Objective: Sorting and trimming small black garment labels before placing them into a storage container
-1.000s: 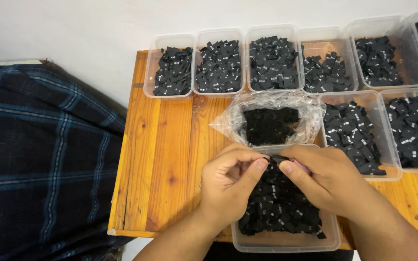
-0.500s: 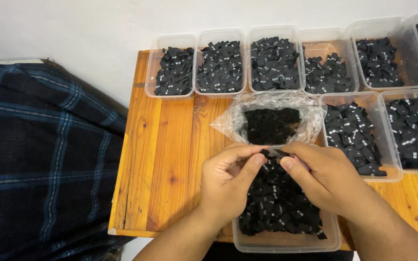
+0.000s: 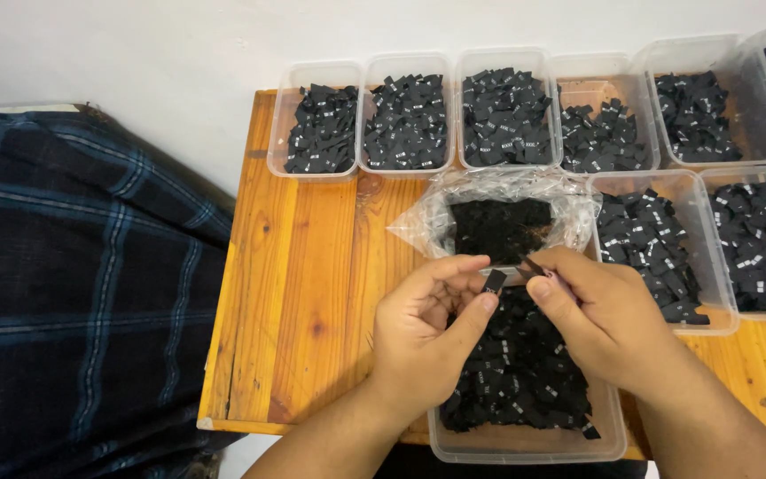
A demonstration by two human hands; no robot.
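— What do the hands have?
— The left hand [image 3: 427, 333] pinches a small black label [image 3: 495, 280] between thumb and forefinger; the right hand [image 3: 609, 319] is closed on another label [image 3: 532, 265].
— Where?
— Above a clear tub [image 3: 525, 448] of labels on the wooden worktop [image 3: 312, 293], just before a plastic bag [image 3: 503, 222].

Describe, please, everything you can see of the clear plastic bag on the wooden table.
The clear plastic bag is thin, crinkled and glossy, lying open on the wooden table with its mouth spread wide. Inside sits a dense pile of small black pieces. It lies just below the back row of clear tubs and beside another tub on its right. Neither hand touches it.
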